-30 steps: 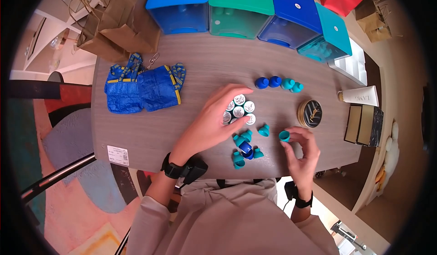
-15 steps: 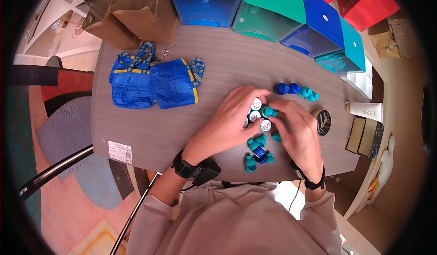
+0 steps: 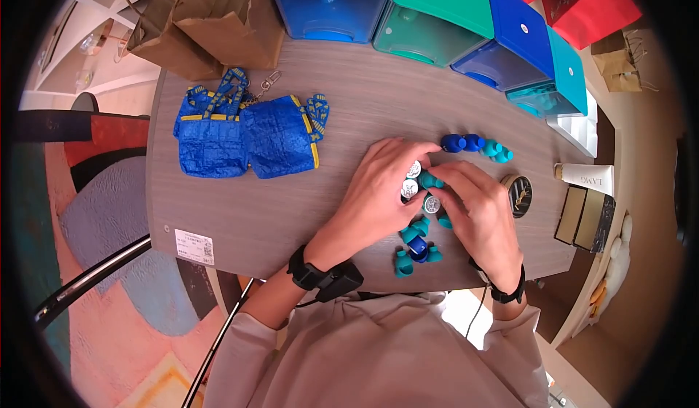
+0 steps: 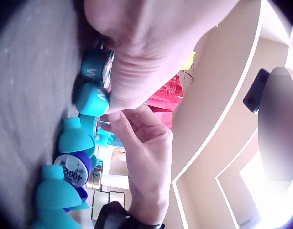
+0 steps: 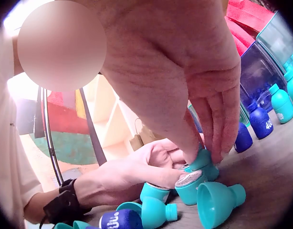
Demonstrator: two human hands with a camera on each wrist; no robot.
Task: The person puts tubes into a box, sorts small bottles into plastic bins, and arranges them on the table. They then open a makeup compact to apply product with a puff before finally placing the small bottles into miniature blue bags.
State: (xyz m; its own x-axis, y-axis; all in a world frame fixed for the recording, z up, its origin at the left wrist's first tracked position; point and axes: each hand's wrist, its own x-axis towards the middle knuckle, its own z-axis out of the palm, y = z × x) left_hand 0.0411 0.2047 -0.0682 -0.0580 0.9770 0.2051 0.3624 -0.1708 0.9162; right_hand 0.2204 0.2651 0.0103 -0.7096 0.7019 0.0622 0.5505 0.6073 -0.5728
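In the head view my left hand [image 3: 375, 189] curls around a cluster of small teal cups [image 3: 410, 188] with white printed tops. Its thumb lies along the near cups. My right hand [image 3: 477, 211] pinches a teal bottle-shaped top [image 3: 429, 181] over one cup of that cluster. The right wrist view has this top [image 5: 201, 160] upright, neck end between the fingertips. Beside the cluster lies a loose teal top [image 5: 215, 205], open end showing. Nearer the body, several teal tops [image 3: 404, 264] and a blue piece [image 3: 417, 245] lie scattered. My left hand partly hides the cluster.
Beyond the hands stand blue bottles [image 3: 453, 143] and teal bottles [image 3: 491, 148] in a row. A round black-gold tin [image 3: 518, 195] is to the right, a white tube [image 3: 586, 177] farther. Blue bags [image 3: 280, 139] lie left; coloured bins [image 3: 437, 37] line the back.
My right hand has brought the teal top from the right over to the cup cluster. My left hand has drawn in closer around the cups. The head view has shifted.
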